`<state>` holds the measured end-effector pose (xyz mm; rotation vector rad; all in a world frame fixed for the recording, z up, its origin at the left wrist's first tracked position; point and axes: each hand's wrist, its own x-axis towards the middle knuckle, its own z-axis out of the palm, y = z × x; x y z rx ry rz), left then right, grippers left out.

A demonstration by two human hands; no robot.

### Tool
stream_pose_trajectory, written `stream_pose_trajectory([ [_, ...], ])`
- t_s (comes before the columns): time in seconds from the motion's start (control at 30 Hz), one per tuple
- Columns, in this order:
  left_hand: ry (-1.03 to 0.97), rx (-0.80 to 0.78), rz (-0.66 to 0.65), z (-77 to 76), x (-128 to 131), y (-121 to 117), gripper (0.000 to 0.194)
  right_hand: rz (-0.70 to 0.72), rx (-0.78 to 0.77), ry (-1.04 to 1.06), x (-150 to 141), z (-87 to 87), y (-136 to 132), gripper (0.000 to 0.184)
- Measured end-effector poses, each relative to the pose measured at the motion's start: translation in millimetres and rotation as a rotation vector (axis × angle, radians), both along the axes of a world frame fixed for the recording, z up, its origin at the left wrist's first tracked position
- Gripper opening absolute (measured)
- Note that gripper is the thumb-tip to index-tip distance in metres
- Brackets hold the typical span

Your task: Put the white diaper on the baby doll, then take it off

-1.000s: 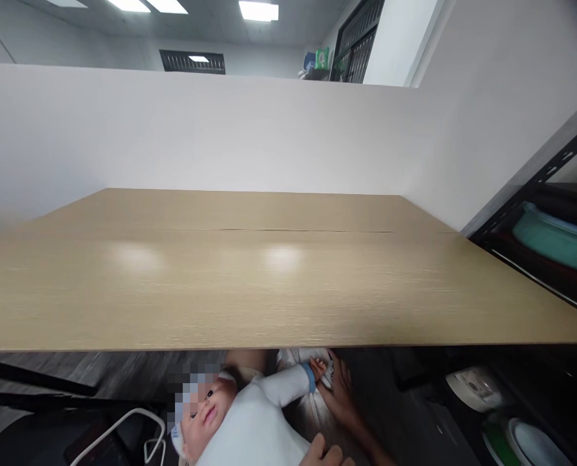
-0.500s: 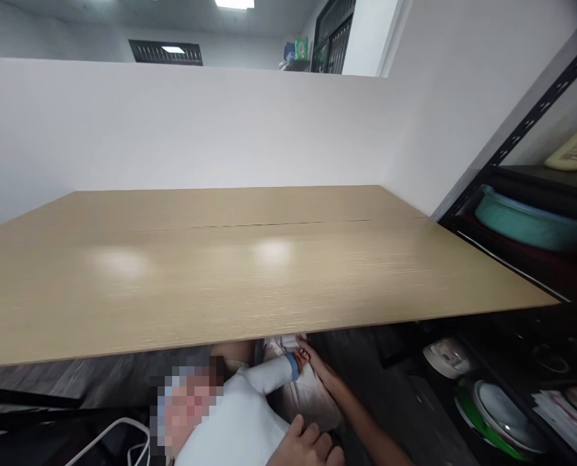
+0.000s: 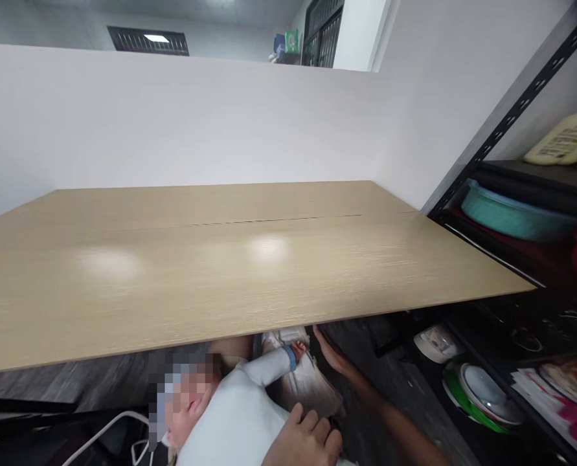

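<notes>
A person in a white top with a blue cuff [image 3: 239, 414] lies across my lap below the table edge. My left hand [image 3: 305, 440] rests at that person's side near the bottom of the view, its fingers curled around the body. Its palm is hidden. To the right of the person's small hand [image 3: 298, 350], my right hand [image 3: 329, 349] reaches toward the table's underside, fingers stretched out and holding nothing visible. The tabletop partly covers its fingertips. Pale cloth [image 3: 305, 385] covers my legs between the two hands.
A wide wooden tabletop [image 3: 249, 272] spans the view, with a white partition [image 3: 210, 123] behind it. Black shelving [image 3: 511, 110] at right holds a teal basin [image 3: 506, 213], pale bottles [image 3: 560, 139] and lidded containers [image 3: 489, 391]. A white cable [image 3: 108, 424] curves at lower left.
My right hand has moved right, away from the person's small hand. My left hand stays on the person's side. The view has shifted slightly, showing more of the shelves.
</notes>
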<state>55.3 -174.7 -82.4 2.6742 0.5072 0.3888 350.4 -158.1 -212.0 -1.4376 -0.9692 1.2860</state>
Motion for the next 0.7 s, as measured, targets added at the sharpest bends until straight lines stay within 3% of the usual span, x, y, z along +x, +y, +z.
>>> stream_pose_trajectory([
  [0.1,0.011,0.037,0.013,-5.4,23.0,-44.5,0.042,0.101,0.049,-0.129,9.3,32.0,-17.4,0.075],
  [0.17,0.025,0.068,0.016,-9.2,37.8,-68.8,0.039,0.259,0.115,-0.222,6.0,60.4,-27.1,0.074],
  [0.2,0.034,0.086,0.017,-11.6,44.7,-77.4,0.038,0.412,0.17,-0.318,1.1,75.3,-30.4,0.076],
  [0.3,0.061,0.133,0.017,-21.9,63.0,-89.0,0.027,0.756,0.337,-0.569,-26.0,113.1,-31.4,0.087],
  [0.37,0.077,0.152,0.02,-31.1,71.6,-88.7,0.015,0.875,0.415,-0.719,-52.1,127.7,-24.9,0.079],
  [0.5,0.074,0.286,0.089,-45.3,71.1,-87.0,0.012,0.978,0.449,-1.004,-107.2,140.4,-8.2,0.045],
  [0.6,0.026,0.394,0.179,-44.7,59.1,-90.2,0.018,1.048,0.503,-1.12,-138.1,154.4,-4.2,0.039],
  [0.7,-0.025,0.481,0.242,-33.3,49.9,-97.8,0.014,1.053,0.573,-1.147,-155.5,178.1,-10.7,0.038],
])
